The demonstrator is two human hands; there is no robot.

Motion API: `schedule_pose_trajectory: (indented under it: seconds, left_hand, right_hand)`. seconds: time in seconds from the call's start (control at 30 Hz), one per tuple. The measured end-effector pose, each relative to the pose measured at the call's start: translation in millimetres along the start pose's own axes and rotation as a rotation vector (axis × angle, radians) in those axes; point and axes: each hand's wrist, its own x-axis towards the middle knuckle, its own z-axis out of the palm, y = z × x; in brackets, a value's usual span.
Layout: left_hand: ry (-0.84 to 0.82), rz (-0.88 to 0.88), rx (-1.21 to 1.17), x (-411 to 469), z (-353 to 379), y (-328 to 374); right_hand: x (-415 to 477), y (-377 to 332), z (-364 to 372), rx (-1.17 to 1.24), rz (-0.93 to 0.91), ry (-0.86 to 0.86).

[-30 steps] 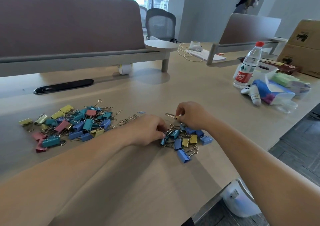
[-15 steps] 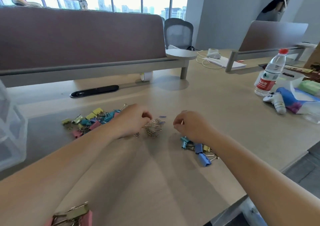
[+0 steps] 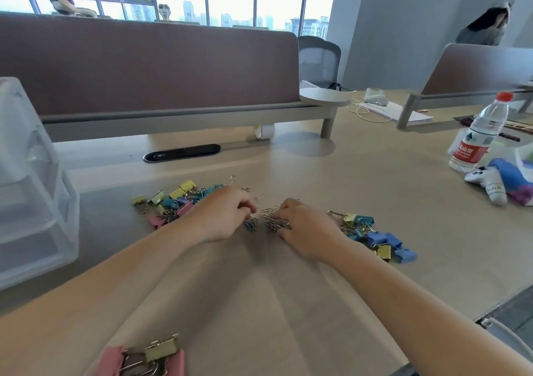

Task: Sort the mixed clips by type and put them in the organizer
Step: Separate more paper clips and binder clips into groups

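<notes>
Head view: separating the heap of silver wire paper clips (image 3: 271, 220) at mid-table from coloured metal binder clips (image 3: 173, 199) lying left; pinching some with curled left hand (image 3: 223, 217), resting right hand (image 3: 307, 227) on the heap, grip unclear. Next, likely scooping toward translucent plastic drawer organizer (image 3: 37, 208), far left.

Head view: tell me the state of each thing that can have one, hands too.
left hand, pinching paper clips
right hand, fingers curled onto the paper clips, grip unclear
paper clips, loose heap between the hands
binder clips, unsorted, in three separate piles
organizer, drawers look shut
water bottle, upright, capped
tape roll, standing on edge
</notes>
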Motion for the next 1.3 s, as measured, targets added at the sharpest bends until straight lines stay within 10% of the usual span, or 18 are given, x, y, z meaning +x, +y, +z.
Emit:
schedule_pose_trajectory:
  seconds: [0.63,0.83,1.3]
  left_hand:
    - [0.052,0.101,0.198,30.8,19.2,3.7]
    - [0.035,0.148,0.477,50.8,27.9,7.5]
    - [0.017,0.216,0.323,42.5,38.9,11.6]
  right_hand:
    - [-43.0,0.3,-25.4,0.317,-0.001,-0.115]
    - [-5.7,23.5,-18.9,0.164,0.138,0.042]
    - [4.6,17.9,-12.7,0.018,0.038,-0.026]
